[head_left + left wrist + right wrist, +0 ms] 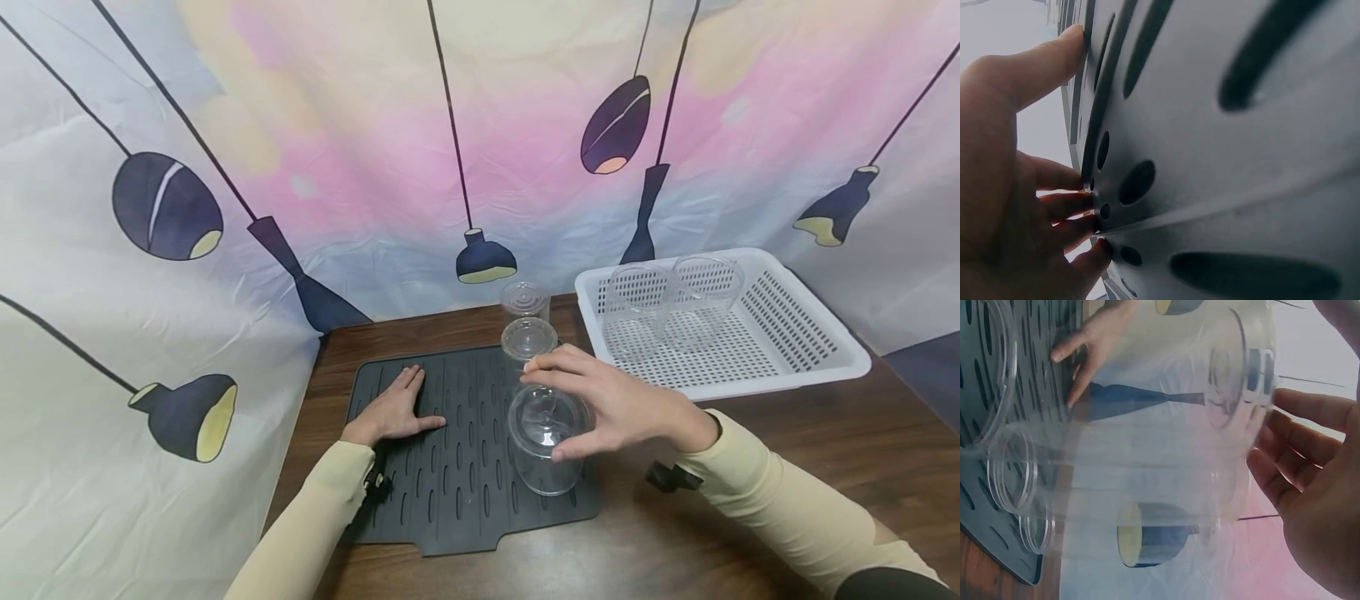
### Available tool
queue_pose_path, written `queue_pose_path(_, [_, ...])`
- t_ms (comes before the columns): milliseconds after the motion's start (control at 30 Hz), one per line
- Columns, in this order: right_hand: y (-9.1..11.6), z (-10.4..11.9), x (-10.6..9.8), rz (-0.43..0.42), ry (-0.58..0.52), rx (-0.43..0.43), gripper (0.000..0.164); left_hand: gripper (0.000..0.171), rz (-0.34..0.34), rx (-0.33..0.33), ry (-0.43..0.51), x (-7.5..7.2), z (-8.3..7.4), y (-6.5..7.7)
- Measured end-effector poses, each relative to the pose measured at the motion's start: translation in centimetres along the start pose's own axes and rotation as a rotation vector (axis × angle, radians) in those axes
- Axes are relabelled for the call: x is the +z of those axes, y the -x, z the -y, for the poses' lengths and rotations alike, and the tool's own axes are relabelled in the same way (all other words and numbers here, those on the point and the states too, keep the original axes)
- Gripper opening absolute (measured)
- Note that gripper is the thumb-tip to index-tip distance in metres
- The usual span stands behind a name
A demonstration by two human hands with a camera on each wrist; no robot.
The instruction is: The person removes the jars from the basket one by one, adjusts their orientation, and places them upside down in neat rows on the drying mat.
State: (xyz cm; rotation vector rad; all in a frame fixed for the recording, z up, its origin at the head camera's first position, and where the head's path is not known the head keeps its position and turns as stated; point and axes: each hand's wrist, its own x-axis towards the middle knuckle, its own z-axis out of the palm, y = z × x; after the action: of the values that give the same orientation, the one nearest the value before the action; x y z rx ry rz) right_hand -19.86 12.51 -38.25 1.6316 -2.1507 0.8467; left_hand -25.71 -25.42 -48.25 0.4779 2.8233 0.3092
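Note:
Flat on a dark grey slotted mat [457, 500], my left hand [395, 410] presses with its fingers straight and thumb out to the side. The left wrist view shows that hand [997, 169] close along the mat's surface. My right hand [607, 404] spans the top of a clear plastic container [547, 471] standing on the mat's right part. Fingers and thumb lie apart around its top edge; whether they touch it is hard to tell. Seen from the right wrist, the fingers [1310, 440] are spread and loosely bent beside the container's top.
Behind that container, two smaller clear containers [528, 335] stand in a row towards the back wall. A white perforated basket [787, 379] at the right holds two clear containers [637, 308]. Brown wooden table [600, 550] surrounds the mat, and a printed cloth [360, 167] hangs behind.

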Motion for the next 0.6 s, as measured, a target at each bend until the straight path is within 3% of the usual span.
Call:
queue_pose_path(167, [0.2, -0.4, -0.9, -0.058, -0.005, 0.011, 0.077, 0.106, 0.000, -0.003, 0.004, 0.0, 0.0, -0.1])
queue_pose_path(500, [1.3, -1.0, -3.5, -0.079, 0.000, 0.202, 0.075, 0.105, 0.003, -0.003, 0.004, -0.1, -0.1, 0.0])
queue_pose_path(600, [1.5, -1.3, -4.1, -0.100, 0.010, 0.224, 0.075, 0.106, 0.003, -0.005, 0.001, -0.1, -0.1, 0.0])
